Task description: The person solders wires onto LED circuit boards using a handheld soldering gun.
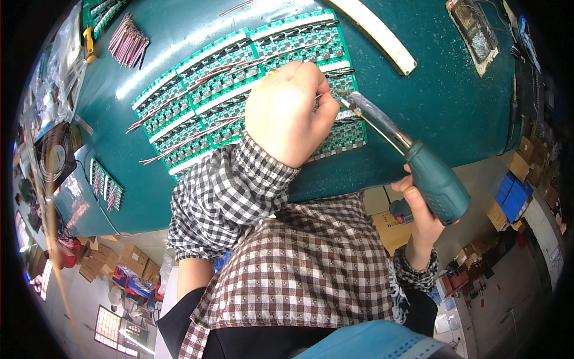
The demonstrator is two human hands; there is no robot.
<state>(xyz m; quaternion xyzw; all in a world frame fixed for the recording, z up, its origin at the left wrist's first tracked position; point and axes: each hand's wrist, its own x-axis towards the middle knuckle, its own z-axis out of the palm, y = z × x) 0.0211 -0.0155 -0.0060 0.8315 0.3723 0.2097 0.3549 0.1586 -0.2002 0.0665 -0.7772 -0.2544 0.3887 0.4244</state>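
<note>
Place: an electronics assembly workshop.
Table [454, 102]: dark green, carrying rows of green circuit boards [239, 78] with red wires.
Tool: a soldering iron [412, 161].
Surroundings: cardboard boxes [119, 260] and blue bins [513, 197] on the floor.

Glossy teal workbench [454, 102]; cardboard boxes [113, 260] below

Left hand [291, 113] at centre, knuckles up, fingers [326, 102] curled and pinched together toward three o'clock. Checked sleeve running back toward seven o'clock, elbow bent. Right hand [421, 209] at four o'clock, wrapped tight around a handle, thumb toward ten o'clock, wrist cuffed in the same checked cloth.
</note>
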